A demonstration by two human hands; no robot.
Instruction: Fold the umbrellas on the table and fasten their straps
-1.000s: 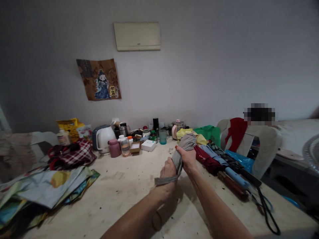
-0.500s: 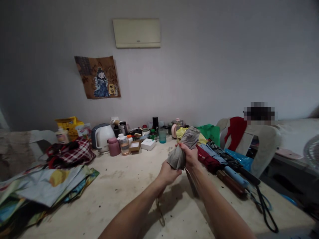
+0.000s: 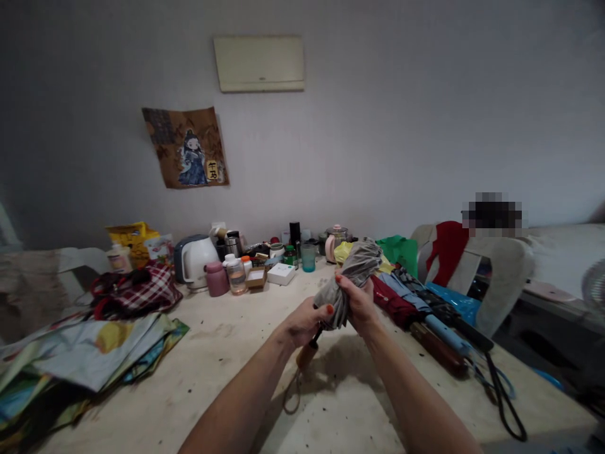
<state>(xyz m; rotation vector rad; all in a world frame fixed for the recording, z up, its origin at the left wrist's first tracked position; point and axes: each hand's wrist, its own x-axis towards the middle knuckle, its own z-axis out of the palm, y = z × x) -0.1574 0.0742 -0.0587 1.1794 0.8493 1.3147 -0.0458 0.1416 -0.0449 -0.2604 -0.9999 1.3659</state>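
Note:
A grey folded umbrella (image 3: 362,263) is held over the table, its gathered cloth pointing away from me. Its brown handle (image 3: 307,355) and wrist cord hang toward me. My left hand (image 3: 307,321) grips the lower end of the cloth, with the thumb on top. Around the right side of the cloth, a little farther up, my right hand (image 3: 358,302) is closed. Just right of it lie several folded umbrellas: a dark red one (image 3: 392,301) with a brown handle, a light blue one (image 3: 444,331) and a dark patterned one (image 3: 432,296).
On the left lie a colourful spread cloth (image 3: 94,353) and a red plaid bag (image 3: 142,290). A white kettle (image 3: 198,261), a pink jar (image 3: 216,279), a white box (image 3: 280,273) and a teal cup (image 3: 308,257) stand along the back. A chair (image 3: 505,284) is at the right.
My left hand has turned, so its thumb now lies on the cloth. The umbrella's brown handle has come into view below it, and its cord has shifted left.

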